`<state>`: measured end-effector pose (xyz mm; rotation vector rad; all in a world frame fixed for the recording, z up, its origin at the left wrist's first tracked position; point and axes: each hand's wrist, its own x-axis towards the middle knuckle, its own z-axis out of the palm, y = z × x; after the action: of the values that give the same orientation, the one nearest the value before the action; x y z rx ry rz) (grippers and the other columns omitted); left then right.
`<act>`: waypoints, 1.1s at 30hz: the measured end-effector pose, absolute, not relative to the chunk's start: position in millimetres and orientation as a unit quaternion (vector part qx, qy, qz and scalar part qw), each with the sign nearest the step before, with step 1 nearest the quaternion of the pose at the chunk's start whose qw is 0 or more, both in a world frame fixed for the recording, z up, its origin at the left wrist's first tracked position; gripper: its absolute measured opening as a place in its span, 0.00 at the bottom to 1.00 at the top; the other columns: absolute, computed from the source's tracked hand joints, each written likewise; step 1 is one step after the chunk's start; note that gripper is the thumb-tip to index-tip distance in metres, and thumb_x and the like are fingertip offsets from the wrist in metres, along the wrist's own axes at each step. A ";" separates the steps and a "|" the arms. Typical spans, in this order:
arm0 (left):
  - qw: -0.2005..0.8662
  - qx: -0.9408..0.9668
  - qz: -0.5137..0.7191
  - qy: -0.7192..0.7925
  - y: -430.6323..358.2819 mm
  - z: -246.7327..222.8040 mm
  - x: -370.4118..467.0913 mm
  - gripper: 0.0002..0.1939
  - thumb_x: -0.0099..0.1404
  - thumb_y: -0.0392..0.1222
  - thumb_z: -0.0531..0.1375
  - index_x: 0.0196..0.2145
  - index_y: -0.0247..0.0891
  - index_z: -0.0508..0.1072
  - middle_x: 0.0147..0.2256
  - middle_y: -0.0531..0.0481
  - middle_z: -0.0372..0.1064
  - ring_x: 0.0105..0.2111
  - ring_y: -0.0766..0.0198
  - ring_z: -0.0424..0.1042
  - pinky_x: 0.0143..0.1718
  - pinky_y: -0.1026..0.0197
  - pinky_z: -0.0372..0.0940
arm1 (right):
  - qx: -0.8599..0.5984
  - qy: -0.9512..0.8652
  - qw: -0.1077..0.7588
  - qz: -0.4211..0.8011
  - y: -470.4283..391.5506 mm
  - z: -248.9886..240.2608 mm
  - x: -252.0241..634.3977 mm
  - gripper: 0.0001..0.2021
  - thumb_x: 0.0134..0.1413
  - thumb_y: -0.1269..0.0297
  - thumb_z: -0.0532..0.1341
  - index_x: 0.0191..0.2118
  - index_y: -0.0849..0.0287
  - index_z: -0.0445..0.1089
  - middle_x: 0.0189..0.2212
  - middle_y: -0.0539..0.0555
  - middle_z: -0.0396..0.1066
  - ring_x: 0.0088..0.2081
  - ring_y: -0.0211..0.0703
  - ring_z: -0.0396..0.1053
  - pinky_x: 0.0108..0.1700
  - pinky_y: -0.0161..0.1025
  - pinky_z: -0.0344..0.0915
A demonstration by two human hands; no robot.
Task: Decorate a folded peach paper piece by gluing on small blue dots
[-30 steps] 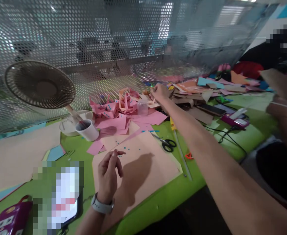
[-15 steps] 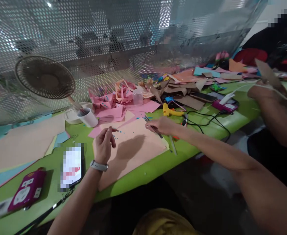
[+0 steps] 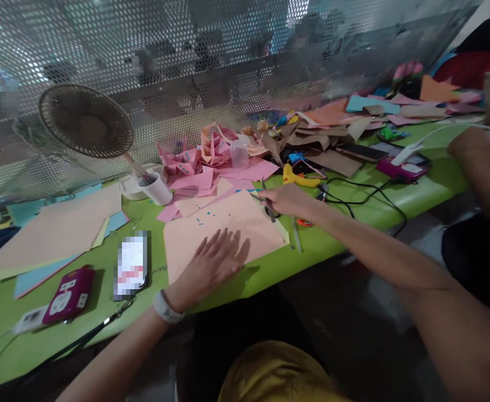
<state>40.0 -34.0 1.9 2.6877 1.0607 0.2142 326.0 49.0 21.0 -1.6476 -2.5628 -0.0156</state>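
On the green table lies a sheet of peach-coloured paper [image 3: 195, 237], with several tiny blue bits [image 3: 209, 213] scattered over its upper part. My left hand [image 3: 215, 259] is spread palm down at the sheet's near edge, fingers straight, holding nothing. At the sheet's far right corner, my right hand [image 3: 287, 200] is closed around slim grey metal tweezers [image 3: 271, 214], partly covered by the fingers. A yellow glue gun [image 3: 299, 177] lies just beyond that hand. Close to the sheet's right edge are a narrow pale strip [image 3: 297, 237] and an orange-handled item [image 3: 304, 222].
Pink folded paper pieces [image 3: 186, 162] and brown scraps [image 3: 332, 162] are heaped behind. To the left stand a fan [image 3: 86, 120] and white mug [image 3: 157, 188]; a phone [image 3: 131, 265] and purple power strip [image 3: 70, 293] lie nearer. Another person's arm [image 3: 479, 167] rests at right.
My left hand has gone from raised and curled over the paper to flattened near its front edge. The right hand keeps the tweezers, now turned more upright. The view has shifted slightly.
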 end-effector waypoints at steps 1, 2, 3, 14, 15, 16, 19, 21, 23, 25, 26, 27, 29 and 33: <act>0.082 0.934 0.055 0.343 -39.4 -4.5 40.2 0.32 0.71 0.57 0.46 0.68 0.48 0.43 0.69 0.47 0.40 0.68 0.52 0.39 0.65 0.46 0.42 | -0.554 -0.831 0.044 -0.009 55.0 22.5 328.8 0.17 0.62 0.63 0.53 0.52 0.58 0.71 0.41 0.63 0.76 0.40 0.54 0.73 0.35 0.40 0.60; 0.055 0.943 0.042 0.325 -42.5 -10.6 39.9 0.33 0.70 0.57 0.46 0.68 0.48 0.42 0.69 0.46 0.39 0.68 0.52 0.38 0.66 0.46 0.41 | -0.563 -0.826 0.038 -0.015 61.4 23.2 330.5 0.17 0.62 0.62 0.54 0.52 0.58 0.71 0.41 0.63 0.76 0.41 0.55 0.73 0.36 0.41 0.60; 0.038 0.948 0.034 0.315 -43.3 -15.7 39.2 0.34 0.70 0.58 0.47 0.69 0.48 0.40 0.69 0.45 0.38 0.68 0.52 0.38 0.66 0.45 0.39 | -0.565 -0.824 0.033 -0.017 68.2 23.2 331.0 0.17 0.62 0.62 0.54 0.52 0.57 0.71 0.42 0.63 0.76 0.42 0.56 0.73 0.36 0.41 0.60; 0.001 0.958 0.021 0.287 -33.1 -15.3 37.0 0.34 0.70 0.58 0.46 0.68 0.43 0.44 0.67 0.43 0.44 0.67 0.51 0.44 0.64 0.45 0.45 | -0.518 -0.855 0.021 -0.017 134.9 13.2 273.5 0.19 0.60 0.69 0.53 0.54 0.53 0.70 0.44 0.60 0.76 0.45 0.49 0.73 0.39 0.38 0.60; 0.000 0.958 0.022 0.287 -33.0 -15.2 37.5 0.34 0.70 0.58 0.46 0.68 0.42 0.46 0.67 0.42 0.45 0.67 0.51 0.45 0.64 0.45 0.46 | -0.518 -0.855 0.018 -0.016 137.1 12.0 271.3 0.20 0.59 0.70 0.53 0.55 0.53 0.68 0.44 0.59 0.76 0.44 0.48 0.73 0.39 0.38 0.60; 0.000 0.957 0.022 0.288 -32.4 -15.1 38.0 0.34 0.70 0.59 0.47 0.68 0.42 0.47 0.67 0.42 0.46 0.66 0.50 0.46 0.64 0.45 0.47 | -0.523 -0.852 0.021 -0.016 138.6 11.0 271.2 0.21 0.59 0.71 0.53 0.57 0.53 0.67 0.44 0.59 0.76 0.44 0.48 0.73 0.39 0.37 0.60; 0.012 0.957 0.031 0.289 -28.6 -13.8 40.2 0.34 0.69 0.60 0.47 0.66 0.38 0.52 0.65 0.39 0.51 0.64 0.48 0.52 0.62 0.43 0.51 | -0.553 -0.832 0.044 -0.022 141.4 9.0 279.3 0.19 0.62 0.68 0.51 0.56 0.56 0.66 0.46 0.59 0.74 0.45 0.47 0.72 0.39 0.37 0.60; 0.028 0.954 0.047 0.294 -25.1 -10.5 42.6 0.34 0.69 0.59 0.48 0.64 0.35 0.56 0.63 0.38 0.55 0.62 0.48 0.56 0.61 0.43 0.54 | -0.567 -0.822 0.052 -0.023 143.7 7.9 285.9 0.16 0.63 0.63 0.51 0.52 0.58 0.69 0.47 0.60 0.74 0.45 0.47 0.71 0.40 0.37 0.61; 0.048 0.950 0.060 0.301 -21.8 -4.8 45.9 0.31 0.69 0.58 0.49 0.62 0.35 0.59 0.61 0.38 0.59 0.60 0.49 0.60 0.59 0.46 0.58 | -0.562 -0.825 0.045 -0.020 147.2 6.1 288.1 0.16 0.61 0.57 0.54 0.48 0.59 0.71 0.47 0.59 0.73 0.45 0.47 0.71 0.39 0.36 0.61; 0.067 0.946 0.061 0.311 -19.0 2.6 49.6 0.29 0.69 0.56 0.49 0.60 0.37 0.62 0.60 0.40 0.62 0.58 0.50 0.63 0.56 0.48 0.61 | -0.553 -0.832 0.038 -0.018 151.2 3.8 284.8 0.16 0.58 0.55 0.57 0.46 0.59 0.72 0.47 0.59 0.73 0.44 0.48 0.71 0.40 0.37 0.62; 0.076 0.944 0.058 0.316 -17.8 6.3 51.3 0.28 0.69 0.56 0.50 0.60 0.37 0.63 0.59 0.41 0.64 0.57 0.51 0.64 0.55 0.48 0.63 | -0.548 -0.835 0.035 -0.019 152.9 2.7 281.7 0.16 0.57 0.55 0.58 0.46 0.59 0.72 0.46 0.60 0.73 0.44 0.49 0.71 0.40 0.38 0.62; 0.083 0.942 0.057 0.320 -16.5 9.4 52.7 0.27 0.69 0.56 0.50 0.59 0.38 0.64 0.58 0.41 0.65 0.56 0.51 0.65 0.54 0.48 0.63 | -0.544 -0.838 0.032 -0.022 154.1 1.5 278.2 0.16 0.57 0.56 0.58 0.45 0.60 0.72 0.46 0.61 0.73 0.45 0.50 0.71 0.41 0.38 0.62; 0.100 0.938 0.062 0.325 -13.3 13.4 54.4 0.26 0.69 0.56 0.50 0.57 0.39 0.66 0.56 0.42 0.67 0.54 0.52 0.67 0.53 0.48 0.64 | -0.536 -0.843 0.030 -0.029 155.2 -0.5 271.7 0.15 0.58 0.60 0.57 0.45 0.62 0.72 0.45 0.64 0.73 0.45 0.52 0.70 0.43 0.41 0.62; 0.145 0.929 0.113 0.322 -4.6 10.9 51.0 0.23 0.70 0.56 0.49 0.53 0.41 0.70 0.52 0.44 0.70 0.51 0.55 0.69 0.53 0.51 0.65 | -0.528 -0.848 0.034 -0.039 155.7 -2.6 267.6 0.13 0.57 0.67 0.57 0.44 0.65 0.73 0.45 0.66 0.74 0.45 0.52 0.71 0.44 0.42 0.61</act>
<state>51.0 -4.6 10.9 2.6754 0.9286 0.3270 267.6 155.7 -2.6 -1.6237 -2.6062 -0.1197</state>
